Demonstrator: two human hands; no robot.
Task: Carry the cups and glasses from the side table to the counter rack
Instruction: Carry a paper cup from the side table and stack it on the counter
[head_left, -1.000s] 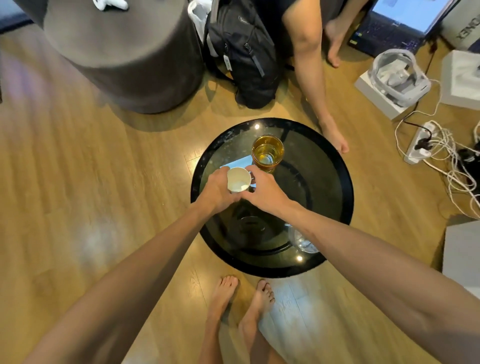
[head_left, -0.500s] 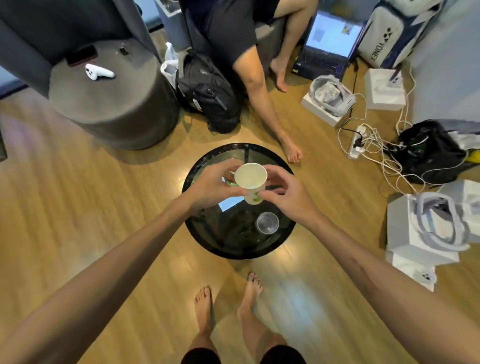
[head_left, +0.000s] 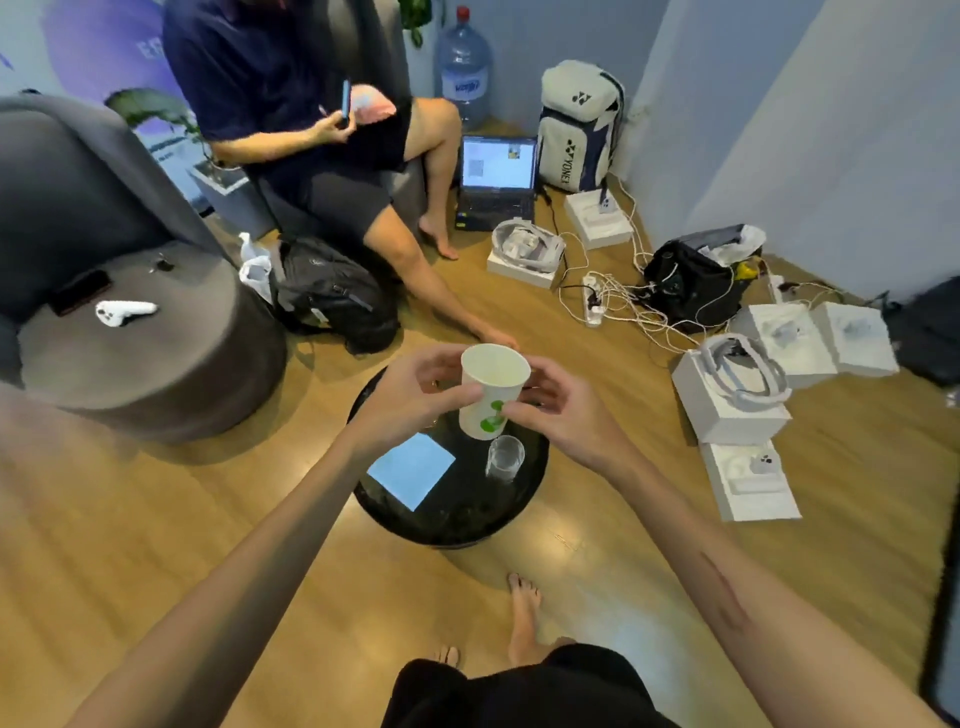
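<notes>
You hold one white paper cup (head_left: 492, 391), printed with green marks, upright in the air above the round black side table (head_left: 457, 514). Your left hand (head_left: 410, 392) curls round its left side, and your right hand (head_left: 558, 410) pinches its right side with thumb and fingertips. One clear glass (head_left: 505, 458) stands on the tabletop just below the cup, beside one pale blue sheet of paper (head_left: 413, 470). Your two bare feet show on the wood-look floor (head_left: 130, 530) near the table. Beyond it, one seated person (head_left: 311, 156) holds a phone, with a black backpack (head_left: 332, 299) by their leg. An open laptop (head_left: 496, 179), a white sports bag (head_left: 579, 127), a large water bottle (head_left: 464, 67), several white boxes and a power strip (head_left: 592, 301) with tangled cables line the grey wall. A grey round pouffe (head_left: 150, 348) at left carries one white controller (head_left: 124, 313).
</notes>
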